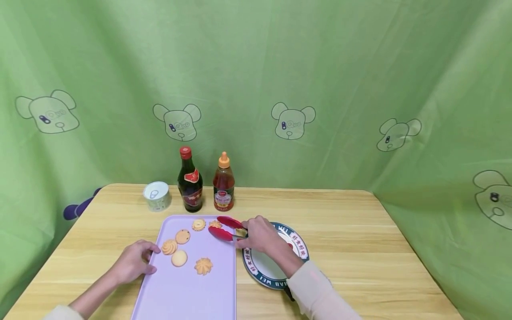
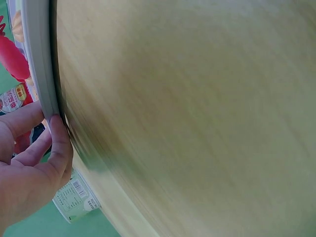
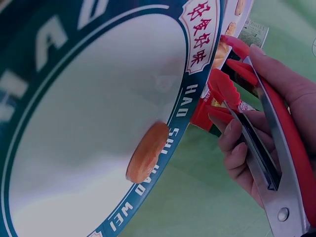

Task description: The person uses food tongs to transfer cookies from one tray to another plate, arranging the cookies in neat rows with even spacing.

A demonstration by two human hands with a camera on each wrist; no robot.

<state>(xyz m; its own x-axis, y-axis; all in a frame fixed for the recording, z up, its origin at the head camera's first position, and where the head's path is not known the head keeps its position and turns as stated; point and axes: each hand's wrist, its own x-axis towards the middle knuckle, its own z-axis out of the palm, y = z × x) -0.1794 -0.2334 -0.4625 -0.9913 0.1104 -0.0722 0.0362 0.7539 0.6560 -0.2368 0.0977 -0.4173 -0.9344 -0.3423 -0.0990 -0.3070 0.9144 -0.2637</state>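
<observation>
My left hand [image 1: 134, 262] pinches the left rim of a lilac tray [image 1: 184, 298], thumb and fingers on either side of its edge in the left wrist view. Several cookies lie on the tray, among them a star-shaped cookie [image 1: 204, 266], a round plain one [image 1: 179, 258] and a swirled one [image 1: 169, 247]. In my right hand [image 1: 260, 235] are red-tipped tongs [image 3: 284, 148], their tips apart, at a cookie [image 1: 215, 223] near the tray's far right corner. Whether they touch it, I cannot tell. Beneath my right forearm sits a round plate [image 1: 260, 264] bearing a brown oval piece [image 3: 148, 153].
Behind the tray stand a tin can [image 1: 157, 196], a dark bottle with a red cap [image 1: 190, 186] and a sauce bottle with an orange cap [image 1: 223, 184]. The wooden table [image 1: 360, 258] ends at a green curtain [image 1: 248, 66].
</observation>
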